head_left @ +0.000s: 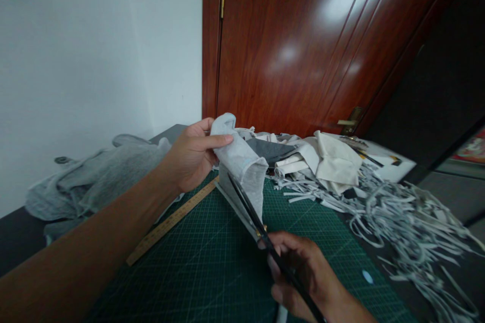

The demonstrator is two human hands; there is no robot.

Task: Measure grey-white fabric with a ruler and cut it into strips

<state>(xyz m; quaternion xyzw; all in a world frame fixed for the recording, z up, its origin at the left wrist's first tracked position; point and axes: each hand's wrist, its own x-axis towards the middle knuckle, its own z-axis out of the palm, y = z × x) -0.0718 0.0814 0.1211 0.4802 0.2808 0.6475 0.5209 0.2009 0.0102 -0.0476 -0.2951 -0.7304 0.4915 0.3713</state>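
My left hand point(199, 154) pinches the upper end of a light grey piece of fabric point(242, 161), thumb on top, and holds it up above the green cutting mat point(303, 234). In my right hand point(303, 272) is a pair of black scissors point(248, 207), its handles partly hidden by the fingers. The blades point up and to the left and lie against the lower part of the fabric. How far the blades are apart I cannot tell.
A wooden ruler point(172, 222) lies slantwise on the mat. Grey cloth point(121, 171) is heaped at left. Cut fabric strips point(401, 222) pile up at right, with cream fabric point(337, 161) behind them. A pale blue oval piece point(367, 277) sits on the mat. Behind stands a wooden door point(280, 35).
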